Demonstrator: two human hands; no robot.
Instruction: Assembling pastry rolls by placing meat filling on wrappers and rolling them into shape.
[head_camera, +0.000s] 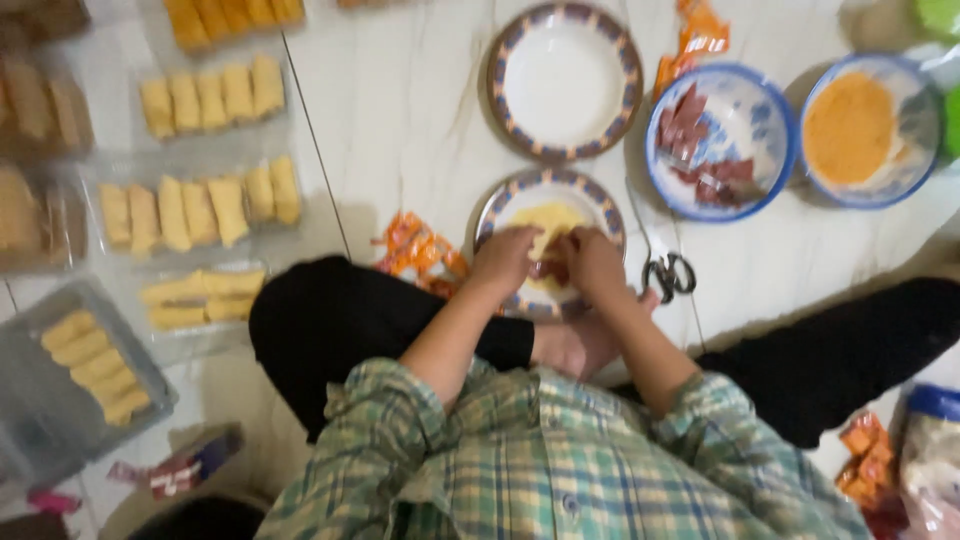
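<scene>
My left hand (503, 260) and my right hand (592, 262) rest together on a blue-rimmed plate (500, 212) on the floor in front of my crossed legs. A pale yellow thin wrapper (548, 217) lies on that plate. Both hands pinch its near edge around a reddish filling piece (549, 268). The frame is blurred, so the exact fold is unclear.
An empty blue-rimmed plate (565, 78) sits beyond. A blue bowl (722, 140) holds red slices, another bowl (868, 128) holds orange crumbs. Scissors (668, 274) lie to the right. Clear trays of yellow rolls (200, 208) fill the left. Orange wrappers (418, 250) are scattered about.
</scene>
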